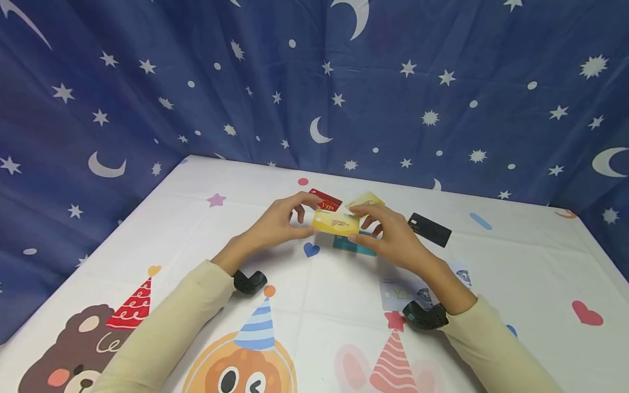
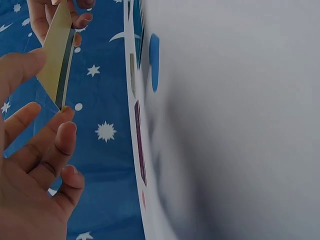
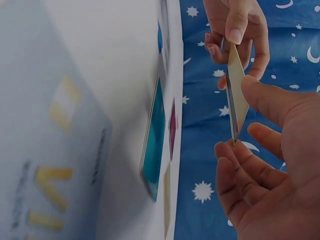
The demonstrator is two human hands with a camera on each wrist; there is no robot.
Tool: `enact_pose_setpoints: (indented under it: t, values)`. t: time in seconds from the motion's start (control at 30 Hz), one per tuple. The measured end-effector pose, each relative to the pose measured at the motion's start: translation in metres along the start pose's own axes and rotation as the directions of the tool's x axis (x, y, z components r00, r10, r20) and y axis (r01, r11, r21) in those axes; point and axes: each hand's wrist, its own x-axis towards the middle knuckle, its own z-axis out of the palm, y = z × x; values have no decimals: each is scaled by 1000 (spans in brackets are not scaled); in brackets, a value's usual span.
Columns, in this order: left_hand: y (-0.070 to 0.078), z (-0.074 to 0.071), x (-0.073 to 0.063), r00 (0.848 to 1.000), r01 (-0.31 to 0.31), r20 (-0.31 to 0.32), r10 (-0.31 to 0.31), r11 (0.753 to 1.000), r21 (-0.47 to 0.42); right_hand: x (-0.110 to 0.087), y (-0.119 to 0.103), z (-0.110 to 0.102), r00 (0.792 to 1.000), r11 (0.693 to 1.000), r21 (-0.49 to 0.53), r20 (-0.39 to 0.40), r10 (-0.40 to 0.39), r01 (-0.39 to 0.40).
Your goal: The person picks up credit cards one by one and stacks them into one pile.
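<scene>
Raised above the table, a yellow card (image 1: 336, 222) with a gold print faces up in the head view. My left hand (image 1: 280, 221) pinches its left end between thumb and fingers. At the opposite end, my right hand (image 1: 395, 237) pinches it the same way. In the left wrist view the card (image 2: 57, 55) is seen nearly edge-on, with a dark stripe along its other face. Behind and below it lie a red VIP card (image 1: 326, 200), a pale gold card (image 1: 368, 200) and a teal card (image 1: 354, 245), the last partly covered by the right hand.
To the right lies a black card (image 1: 429, 229). Under the right forearm is a silver VIP card (image 1: 398, 295), with another silver card (image 1: 463, 273) partly hidden beyond it. A white cartoon-print cloth (image 1: 304, 305) covers the table; a blue star-patterned curtain (image 1: 275, 65) hangs behind.
</scene>
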Motion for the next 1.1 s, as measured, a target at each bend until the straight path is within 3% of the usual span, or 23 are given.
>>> enact_pose_setpoints:
  t: [0.23,0.57,0.8,1.1]
  values:
    - [4,15,9,998,-25,54,23,999,30,-11,11,-5,1000,1000,-27,-2,11,-11]
    - [11,33,22,984,110,123,-126,986,126,-20,24,-9,998,995,-77,24,65,-63]
    - [9,43,24,975,135,163,-153,984,116,-23,33,-5,995,993,-94,69,75,-68]
    - [8,51,21,972,156,153,-180,975,157,-21,38,-2,993,984,-161,72,90,-77]
